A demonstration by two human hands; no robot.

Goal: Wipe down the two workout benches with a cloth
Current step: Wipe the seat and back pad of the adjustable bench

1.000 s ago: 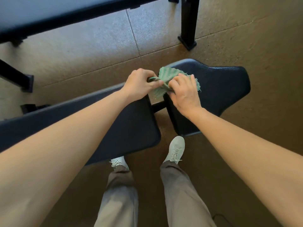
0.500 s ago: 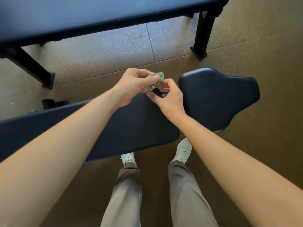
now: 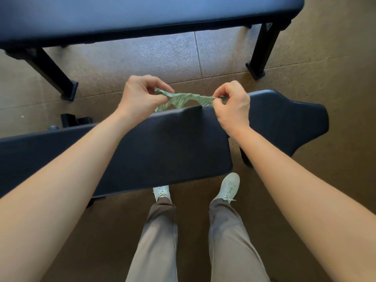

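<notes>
Green, nubbly cloth [image 3: 189, 99] hangs stretched just above the far edge of the near workout bench [image 3: 162, 143]. Over that bench's long pad, the left hand [image 3: 140, 94] pinches the cloth's left end between thumb and curled fingers. The right hand [image 3: 232, 104] pinches the other end the same way. The second bench [image 3: 142, 15] stands beyond the near one.
</notes>
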